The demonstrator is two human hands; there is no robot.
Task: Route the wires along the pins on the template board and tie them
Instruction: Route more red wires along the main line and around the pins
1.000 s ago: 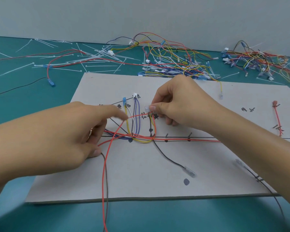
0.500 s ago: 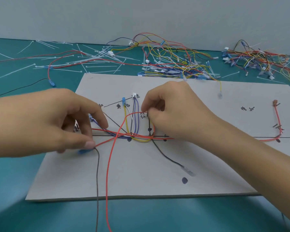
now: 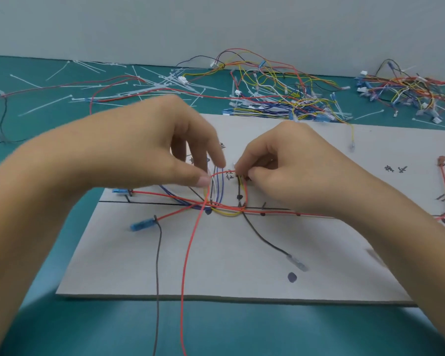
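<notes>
The grey template board [image 3: 242, 273] lies on the teal table, marked with black lines and dots. Red, blue, yellow and black wires cross at its centre [image 3: 216, 208]. A long red wire [image 3: 188, 253] loops up from that crossing and also trails off the front edge. My right hand [image 3: 293, 173] pinches the loop's top end against the board near a marked spot. My left hand [image 3: 144, 155] hovers just left of the loop with fingers spread. Its thumb tip lies against the red wire and its index finger points at the blue and white wires.
A blue connector [image 3: 139, 224] lies at the board's left edge, and a black wire with a clear terminal [image 3: 296, 264] near the front. A red terminal [image 3: 441, 160] sits far right. White cable ties [image 3: 159, 83] and loose wire bundles [image 3: 280, 96] cover the table behind.
My left hand let go of the blue connector at the board's left edge and moved right and up to the red loop. My right hand stayed pinching at the loop's top.
</notes>
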